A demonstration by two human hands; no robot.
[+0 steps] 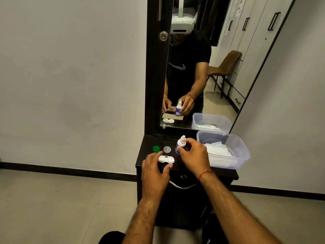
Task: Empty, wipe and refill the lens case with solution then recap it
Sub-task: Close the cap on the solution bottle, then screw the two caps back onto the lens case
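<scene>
Lens case [166, 159], white, both wells uncapped, flat on dark cabinet top [146, 156]; left hand [154, 171] curled round it, thumb at near edge, forefinger at far-left edge; right hand [193, 159] just right of case, fingers wrapped round upright solution bottle [181, 143], white top clear of fingers; green cap [156, 148] and clear cap [167, 149] just behind case; plastic tub [244, 155] holding white tissues [218, 150] well right of case.

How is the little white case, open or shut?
Open. The lens case has uncovered wells; the green cap and clear cap lie behind it.
</scene>
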